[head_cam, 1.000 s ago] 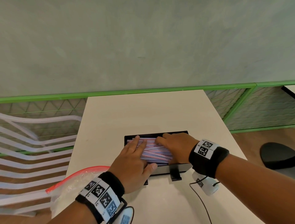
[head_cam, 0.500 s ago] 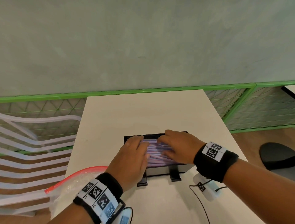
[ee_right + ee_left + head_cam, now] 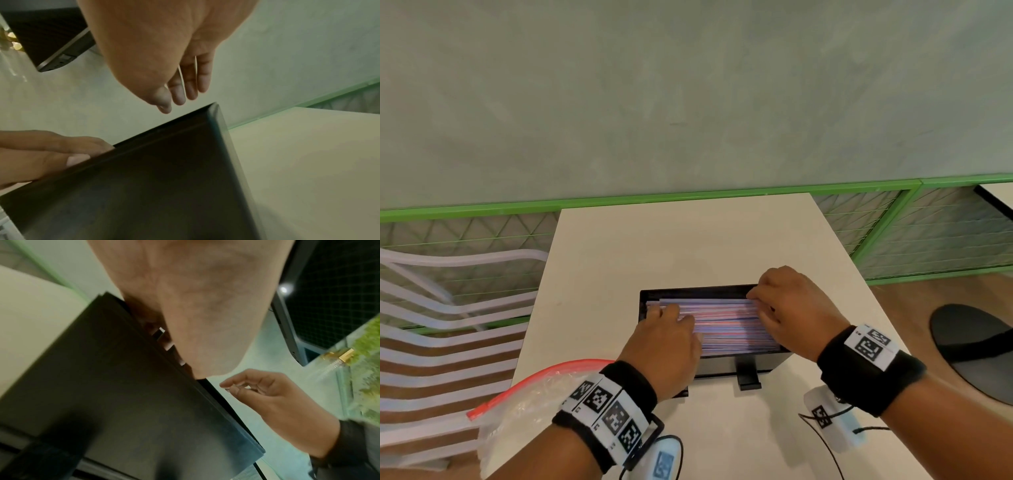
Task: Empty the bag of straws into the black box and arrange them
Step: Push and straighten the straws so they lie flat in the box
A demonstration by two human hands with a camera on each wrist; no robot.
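The black box (image 3: 722, 365) stands mid-table, filled with pink, blue and white straws (image 3: 726, 325) lying left to right. My left hand (image 3: 667, 320) rests with straight fingers on the straws' left ends; the right wrist view shows it (image 3: 51, 151) at the box rim (image 3: 164, 162). My right hand (image 3: 784, 301) is at the box's far right corner, fingers curled. From the left wrist view its thumb and forefinger (image 3: 228, 387) seem to pinch a thin straw end above the box (image 3: 123, 386). The clear bag (image 3: 527, 404) with a red zip strip lies at the table's near left corner.
Bare table (image 3: 688, 240) stretches beyond the box to a green rail (image 3: 688, 197) and a grey wall. A white slatted chair (image 3: 431, 325) stands left, a black round seat (image 3: 976, 346) right. A cabled white device (image 3: 828, 421) hangs below my right wrist.
Both hands have slid apart from the middle of the pile to its two ends. The straws now lie straighter and more parallel in the box.
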